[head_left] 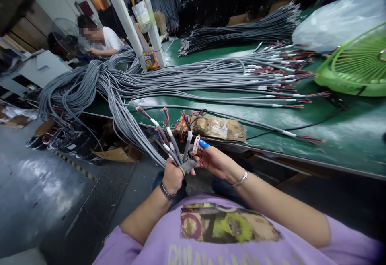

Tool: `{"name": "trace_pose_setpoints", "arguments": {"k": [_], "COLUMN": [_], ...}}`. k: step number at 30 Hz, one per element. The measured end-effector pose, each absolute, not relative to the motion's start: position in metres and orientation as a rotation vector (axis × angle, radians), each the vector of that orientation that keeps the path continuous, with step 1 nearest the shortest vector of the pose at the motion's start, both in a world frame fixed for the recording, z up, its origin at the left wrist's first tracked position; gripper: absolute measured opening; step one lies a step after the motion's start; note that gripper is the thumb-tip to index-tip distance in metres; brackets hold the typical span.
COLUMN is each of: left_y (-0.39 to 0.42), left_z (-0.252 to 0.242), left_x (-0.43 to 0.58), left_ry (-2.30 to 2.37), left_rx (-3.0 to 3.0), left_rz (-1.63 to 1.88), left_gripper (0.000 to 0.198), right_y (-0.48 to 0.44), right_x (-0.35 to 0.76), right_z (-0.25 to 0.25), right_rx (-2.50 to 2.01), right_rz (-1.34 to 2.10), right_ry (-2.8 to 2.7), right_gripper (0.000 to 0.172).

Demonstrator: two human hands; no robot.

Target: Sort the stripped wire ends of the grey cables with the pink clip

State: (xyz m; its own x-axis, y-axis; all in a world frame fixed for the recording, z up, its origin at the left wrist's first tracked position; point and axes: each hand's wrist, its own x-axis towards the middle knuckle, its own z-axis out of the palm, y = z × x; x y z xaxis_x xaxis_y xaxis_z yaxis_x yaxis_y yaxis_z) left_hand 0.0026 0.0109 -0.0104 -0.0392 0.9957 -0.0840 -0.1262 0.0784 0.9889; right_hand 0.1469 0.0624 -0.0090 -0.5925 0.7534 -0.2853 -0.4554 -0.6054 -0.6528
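My left hand [173, 176] is wrapped round a bundle of grey multi-core cables [150, 148] just in front of me; a grey cover sits on its thumb. The cable ends fan upward past the fist, with white tape bands [168, 130] and splayed coloured wires [165, 114]. Close beside it, my right hand [215, 162] is closed in a pinch, a blue finger cot [204, 144] on its thumb. At its fingertips is a small pale pink piece with dark marks [196, 145], whose kind I cannot make out. One cable end stands right beside this piece.
Many grey cables [181, 76] lie along the green table [346, 136]. A tape-wrapped block [223, 129] rests at the near edge. To the right stand a green fan [358, 64] and a plastic bag [340, 21]. White posts [123, 15] rise behind; a person [108, 42] sits beyond.
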Motion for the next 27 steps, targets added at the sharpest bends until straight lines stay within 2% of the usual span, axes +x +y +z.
{"name": "trace_pose_setpoints", "arguments": {"k": [7, 14, 22, 27], "left_y": [0.009, 0.004, 0.003, 0.007], "left_z": [-0.011, -0.013, -0.015, -0.011], "left_x": [0.001, -0.005, -0.005, -0.008], "left_ry": [1.115, 1.215, 1.240, 1.103], "left_rx": [1.075, 1.136, 1.114, 1.029], "left_rz": [1.195, 1.164, 1.239, 1.164], "left_gripper": [0.024, 0.032, 0.032, 0.029], "right_y": [0.056, 0.052, 0.047, 0.050], "right_x": [0.149, 0.147, 0.151, 0.148], "right_z": [-0.011, -0.015, -0.020, -0.019], "right_rx": [-0.633, -0.781, -0.901, -0.761], "right_rz": [2.286, 2.200, 2.095, 2.207], "right_ry": [-0.850, -0.827, -0.845, -0.816], "right_gripper": [0.036, 0.037, 0.038, 0.037]}}
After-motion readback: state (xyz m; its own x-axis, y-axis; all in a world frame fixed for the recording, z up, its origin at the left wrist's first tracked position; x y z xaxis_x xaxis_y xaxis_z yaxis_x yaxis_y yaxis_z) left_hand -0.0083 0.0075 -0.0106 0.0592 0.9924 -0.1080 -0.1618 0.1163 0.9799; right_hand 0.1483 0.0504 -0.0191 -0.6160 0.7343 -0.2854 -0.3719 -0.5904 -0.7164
